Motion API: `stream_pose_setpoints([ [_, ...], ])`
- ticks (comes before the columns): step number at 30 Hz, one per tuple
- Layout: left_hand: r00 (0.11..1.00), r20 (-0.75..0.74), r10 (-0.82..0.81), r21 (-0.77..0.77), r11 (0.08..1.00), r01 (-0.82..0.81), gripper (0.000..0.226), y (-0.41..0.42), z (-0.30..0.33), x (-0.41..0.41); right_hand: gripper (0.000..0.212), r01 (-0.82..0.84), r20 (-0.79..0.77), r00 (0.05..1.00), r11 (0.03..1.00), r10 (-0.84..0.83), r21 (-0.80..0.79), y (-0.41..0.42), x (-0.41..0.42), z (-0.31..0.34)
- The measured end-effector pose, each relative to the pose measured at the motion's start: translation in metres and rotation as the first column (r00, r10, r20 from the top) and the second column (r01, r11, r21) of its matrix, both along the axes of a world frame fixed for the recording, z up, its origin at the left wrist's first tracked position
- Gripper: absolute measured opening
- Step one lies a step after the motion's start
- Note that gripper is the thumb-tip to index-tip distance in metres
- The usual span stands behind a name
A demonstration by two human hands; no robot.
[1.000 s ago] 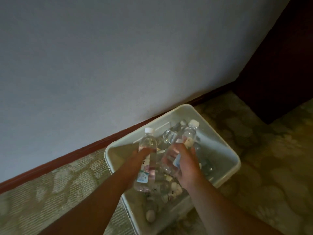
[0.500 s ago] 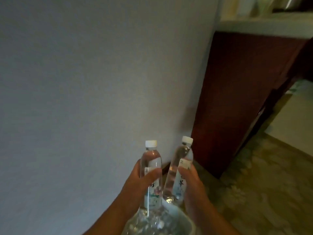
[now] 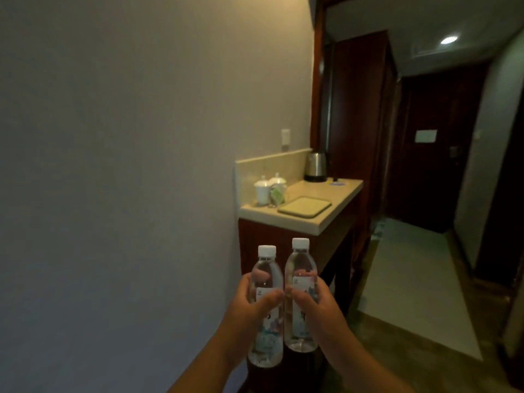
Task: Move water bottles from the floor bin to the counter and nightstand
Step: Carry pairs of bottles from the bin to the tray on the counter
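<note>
A pale wall (image 3: 119, 165) fills the left of the room, with a dark door (image 3: 431, 154) at the far end of the passage. Against the wall stands the desk (image 3: 334, 205), its light top carrying a tray (image 3: 304, 206), a steel kettle (image 3: 316, 166) at the back and two lidded white cups (image 3: 269, 188) near the wall. Short of the desk and lower than its top, a person holds two water bottles upright, side by side and nearly touching, white caps up. The left hand (image 3: 249, 310) has its grip closed round the left bottle (image 3: 266, 307), thumb across the label. The right hand (image 3: 320, 307) grips the right bottle (image 3: 300, 293) the same way, slightly higher. Both thumbs meet between the bottles.
</note>
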State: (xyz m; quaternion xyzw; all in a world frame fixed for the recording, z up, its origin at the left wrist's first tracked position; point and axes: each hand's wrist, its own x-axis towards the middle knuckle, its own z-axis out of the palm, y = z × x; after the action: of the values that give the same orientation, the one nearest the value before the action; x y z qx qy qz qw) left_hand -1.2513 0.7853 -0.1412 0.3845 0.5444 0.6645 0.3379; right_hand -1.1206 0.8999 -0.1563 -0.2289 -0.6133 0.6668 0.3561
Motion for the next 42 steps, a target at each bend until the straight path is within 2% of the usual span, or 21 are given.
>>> stream_pose_setpoints([
  [3, 0.999, -0.033, -0.012, 0.098, 0.995, 0.015, 0.057, 0.049, 0.051, 0.021, 0.059, 0.082, -0.062, 0.995, 0.993, -0.077, 0.087, 0.042, 0.027, 0.054],
  [6, 0.996, -0.083, -0.027, 0.179, 0.983, 0.042, 0.058, 0.091, 0.092, 0.039, 0.049, 0.096, -0.123, 0.989, 0.986, -0.08, 0.133, 0.077, 0.047, 0.096],
  [12, 0.991, -0.11, -0.079, 0.234, 0.967, 0.103, 0.059, 0.153, 0.14, 0.053, 0.04, 0.108, -0.181, 0.981, 0.974, -0.072, 0.198, 0.133, 0.064, 0.149],
  [15, 0.988, -0.124, -0.096, 0.245, 0.961, 0.124, 0.066, 0.179, 0.151, 0.051, 0.042, 0.124, -0.192, 0.978, 0.971, -0.084, 0.205, 0.163, 0.06, 0.155],
  [18, 0.989, -0.123, -0.077, 0.243, 0.964, 0.105, 0.071, 0.214, 0.156, 0.043, 0.059, 0.146, -0.192, 0.976, 0.967, -0.106, 0.207, 0.197, 0.052, 0.157],
  [22, 0.981, -0.175, -0.083, 0.243, 0.962, 0.125, 0.054, 0.267, 0.158, 0.02, 0.072, 0.143, -0.17, 0.98, 0.963, -0.105, 0.229, 0.25, 0.035, 0.159],
  [26, 0.987, -0.144, -0.068, 0.251, 0.963, 0.103, 0.045, 0.323, 0.16, -0.014, 0.055, 0.137, -0.168, 0.981, 0.959, -0.096, 0.249, 0.306, 0.009, 0.166],
  [35, 0.99, -0.133, -0.047, 0.23, 0.97, 0.077, 0.041, 0.433, 0.164, -0.08, 0.044, 0.059, -0.147, 0.989, 0.968, -0.023, 0.244, 0.409, -0.052, 0.175],
  [37, 0.99, -0.14, -0.029, 0.219, 0.974, 0.059, 0.041, 0.455, 0.159, -0.09, 0.049, 0.032, -0.13, 0.992, 0.971, -0.001, 0.236, 0.43, -0.064, 0.171],
  [39, 0.99, -0.14, 0.018, 0.215, 0.977, 0.012, 0.046, 0.476, 0.155, -0.1, 0.055, -0.007, -0.111, 0.993, 0.975, 0.033, 0.221, 0.454, -0.078, 0.167],
  [42, 0.986, -0.138, 0.094, 0.21, 0.976, -0.064, 0.066, 0.504, 0.151, -0.11, 0.038, -0.058, -0.096, 0.992, 0.973, 0.081, 0.225, 0.495, -0.1, 0.161],
])
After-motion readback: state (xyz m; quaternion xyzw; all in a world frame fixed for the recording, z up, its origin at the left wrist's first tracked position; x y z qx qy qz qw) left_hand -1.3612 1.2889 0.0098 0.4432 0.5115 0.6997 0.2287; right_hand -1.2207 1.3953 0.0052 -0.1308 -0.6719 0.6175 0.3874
